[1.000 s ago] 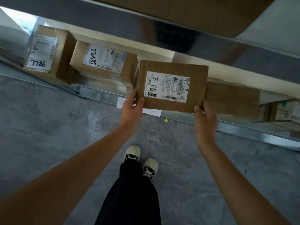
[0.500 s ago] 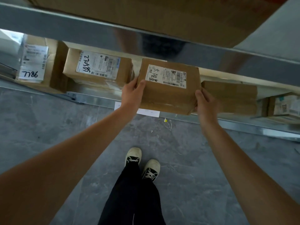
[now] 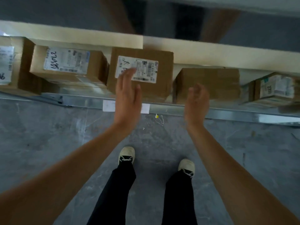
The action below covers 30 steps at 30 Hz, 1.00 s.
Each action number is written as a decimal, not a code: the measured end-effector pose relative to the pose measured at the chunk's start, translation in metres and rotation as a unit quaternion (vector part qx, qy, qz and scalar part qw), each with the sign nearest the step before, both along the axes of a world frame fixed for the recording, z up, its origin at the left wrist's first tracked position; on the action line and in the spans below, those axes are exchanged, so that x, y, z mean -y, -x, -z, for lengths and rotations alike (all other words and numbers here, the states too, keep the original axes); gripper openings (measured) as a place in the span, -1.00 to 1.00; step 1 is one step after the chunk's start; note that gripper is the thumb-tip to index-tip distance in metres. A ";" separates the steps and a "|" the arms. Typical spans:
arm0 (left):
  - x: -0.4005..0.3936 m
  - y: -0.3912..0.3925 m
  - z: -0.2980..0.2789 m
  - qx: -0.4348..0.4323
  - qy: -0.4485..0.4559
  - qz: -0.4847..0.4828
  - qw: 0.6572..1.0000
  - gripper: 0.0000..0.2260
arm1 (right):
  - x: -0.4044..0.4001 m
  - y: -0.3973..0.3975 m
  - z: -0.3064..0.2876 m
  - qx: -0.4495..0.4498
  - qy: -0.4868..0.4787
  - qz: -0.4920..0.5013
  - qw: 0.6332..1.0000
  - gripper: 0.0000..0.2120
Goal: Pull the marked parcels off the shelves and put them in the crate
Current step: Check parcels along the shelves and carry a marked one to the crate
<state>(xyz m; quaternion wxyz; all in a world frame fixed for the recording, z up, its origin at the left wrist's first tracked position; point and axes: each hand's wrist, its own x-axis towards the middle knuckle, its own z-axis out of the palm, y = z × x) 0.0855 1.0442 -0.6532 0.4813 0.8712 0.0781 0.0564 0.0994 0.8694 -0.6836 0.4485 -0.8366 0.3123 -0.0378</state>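
Note:
A brown cardboard parcel (image 3: 155, 88) with a white shipping label and black handwriting sits on the low shelf (image 3: 227, 111), straight ahead. My left hand (image 3: 127, 98) hovers in front of it with straight fingers, its fingertips over the label, holding nothing. My right hand (image 3: 197, 103) is off the parcel's right side, fingers loosely bent, empty. The picture is motion-blurred. No crate is in view.
Other parcels line the same shelf: a labelled one (image 3: 68, 65) at left, another at the far left (image 3: 9, 65), a plain box (image 3: 207, 85) at right, a labelled one (image 3: 276, 88) far right. A higher shelf overhangs. Grey floor and my feet (image 3: 126, 155) lie below.
Both hands held the labelled parcel and slid it back onto the shelf; now they have let go and pulled away. The view has dropped and my feet have spread.

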 end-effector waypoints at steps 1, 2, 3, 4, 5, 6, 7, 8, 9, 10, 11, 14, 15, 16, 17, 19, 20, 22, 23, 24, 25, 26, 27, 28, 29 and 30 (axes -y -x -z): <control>0.022 0.011 0.000 -0.013 0.026 0.005 1.000 -0.66 | 0.020 0.004 0.002 0.017 0.017 0.024 0.999 -0.64; 0.045 0.021 0.003 -0.045 0.061 -0.001 0.997 -0.69 | 0.041 0.005 0.006 0.030 0.024 0.047 0.998 -0.64; 0.069 0.030 0.008 -0.090 0.101 -0.010 0.991 -0.70 | 0.061 0.007 0.011 0.034 0.033 0.059 0.997 -0.64; 0.092 0.036 0.016 -0.138 0.138 -0.020 0.980 -0.71 | 0.081 0.007 0.012 0.023 0.044 0.064 0.997 -0.62; 0.113 0.039 0.026 -0.183 0.165 -0.027 0.969 -0.69 | 0.101 0.008 0.016 0.008 0.056 0.064 0.996 -0.60; 0.131 0.038 0.033 -0.221 0.180 -0.036 0.958 -0.65 | 0.121 0.007 0.017 -0.012 0.060 0.059 0.996 -0.57; 0.147 0.034 0.038 -0.250 0.190 -0.053 0.948 -0.61 | 0.138 0.006 0.018 -0.029 0.052 0.049 0.997 -0.53; 0.160 0.028 0.041 -0.266 0.195 -0.079 0.941 -0.57 | 0.154 0.004 0.020 -0.049 0.032 0.035 0.998 -0.49; 0.170 0.020 0.040 -0.273 0.204 -0.108 0.934 -0.53 | 0.167 0.002 0.021 -0.067 0.006 0.017 0.998 -0.46; 0.177 0.010 0.040 -0.271 0.212 -0.132 0.929 -0.52 | 0.177 -0.001 0.024 -0.081 -0.021 0.000 0.996 -0.45; 0.182 0.001 0.038 -0.264 0.219 -0.146 0.928 -0.53 | 0.185 -0.005 0.026 -0.088 -0.050 -0.020 0.995 -0.48; 0.190 -0.018 0.033 -0.271 0.232 -0.155 0.921 -0.59 | 0.197 -0.011 0.028 -0.122 -0.116 -0.074 0.983 -0.58; 0.190 -0.020 0.034 -0.279 0.236 -0.154 0.918 -0.58 | 0.197 -0.012 0.028 -0.127 -0.128 -0.083 0.980 -0.60; 0.191 -0.020 0.034 -0.280 0.236 -0.164 0.916 -0.57 | 0.199 -0.011 0.028 -0.125 -0.134 -0.087 0.979 -0.61; 0.191 -0.018 0.033 -0.276 0.236 -0.182 0.914 -0.57 | 0.200 -0.011 0.027 -0.115 -0.140 -0.088 0.980 -0.63; 0.192 -0.014 0.028 -0.256 0.247 -0.227 0.907 -0.62 | 0.206 -0.007 0.020 -0.097 -0.154 -0.087 0.979 -0.65; 0.193 -0.011 0.025 -0.250 0.259 -0.249 0.899 -0.65 | 0.210 -0.004 0.013 -0.092 -0.162 -0.087 0.979 -0.68; 0.193 -0.004 0.014 -0.237 0.293 -0.292 0.879 -0.69 | 0.218 0.002 0.001 -0.087 -0.190 -0.086 0.974 -0.83; 0.193 0.000 0.008 -0.233 0.307 -0.312 0.868 -0.70 | 0.222 0.004 -0.006 -0.089 -0.208 -0.087 0.970 -0.87; 0.194 0.004 0.003 -0.226 0.314 -0.323 0.864 -0.68 | 0.226 0.005 -0.012 -0.094 -0.221 -0.091 0.966 -0.87; 0.195 0.008 -0.002 -0.221 0.311 -0.328 0.864 -0.64 | 0.231 0.006 -0.019 -0.099 -0.223 -0.097 0.965 -0.83; 0.195 0.011 -0.008 -0.218 0.305 -0.328 0.867 -0.59 | 0.235 0.006 -0.026 -0.100 -0.229 -0.095 0.964 -0.80; 0.197 0.012 -0.012 -0.214 0.303 -0.319 0.872 -0.59 | 0.239 0.006 -0.033 -0.098 -0.236 -0.083 0.963 -0.77; 0.199 0.013 -0.018 -0.216 0.307 -0.304 0.876 -0.63 | 0.244 0.006 -0.039 -0.091 -0.247 -0.068 0.962 -0.74; 0.201 0.014 -0.021 -0.217 0.311 -0.290 0.879 -0.68 | 0.246 0.008 -0.045 -0.086 -0.257 -0.055 0.961 -0.73; 0.202 0.013 -0.024 -0.217 0.313 -0.278 0.882 -0.71 | 0.249 0.009 -0.050 -0.083 -0.267 -0.048 0.959 -0.76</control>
